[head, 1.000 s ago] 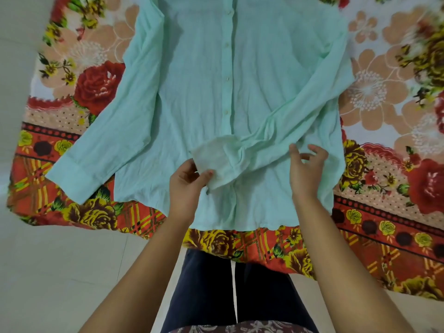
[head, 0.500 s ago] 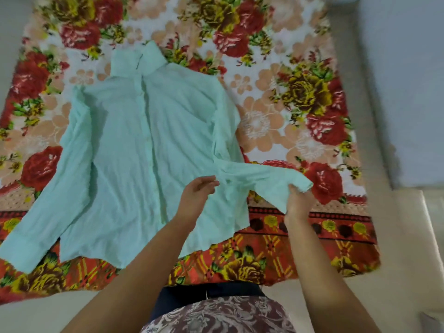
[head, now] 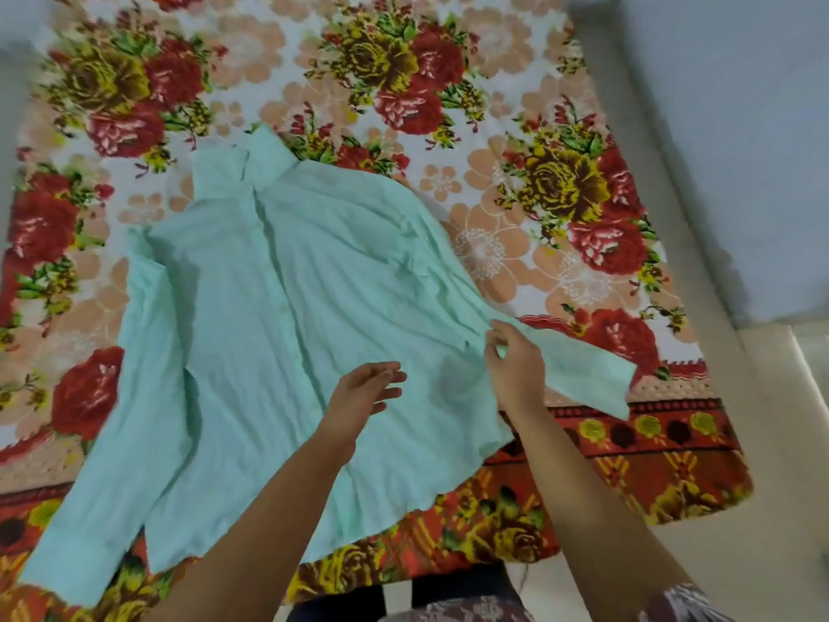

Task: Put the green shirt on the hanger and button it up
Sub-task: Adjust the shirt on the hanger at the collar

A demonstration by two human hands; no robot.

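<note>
At the near edge, dark trousers [head: 448, 594] and a strip of patterned cloth [head: 471, 615] are seen between two bare forearms that reach forward. The left hand [head: 363, 392] is held open just above the lower front of the green shirt [head: 269, 352], its fingers straight and spread, with nothing gripped. To its right, the right hand [head: 516, 374] is closed in a pinch on the right sleeve [head: 583, 374], a fold of fabric being caught between thumb and fingertips where the sleeve leaves the body of the shirt. From there the sleeve is stretched out to the right, its cuff lying over the red border of the floral sheet [head: 516, 127].

The shirt is spread front up on that sheet, with the hem nearest. The placket is seen running up the middle. The left sleeve [head: 89, 509] is laid down the left side towards the near left corner. The collar [head: 251, 168] is turned up at the far end. To the right of the sheet, pale floor [head: 785, 487] is seen, and beyond it a grey-blue wall [head: 740, 127].
</note>
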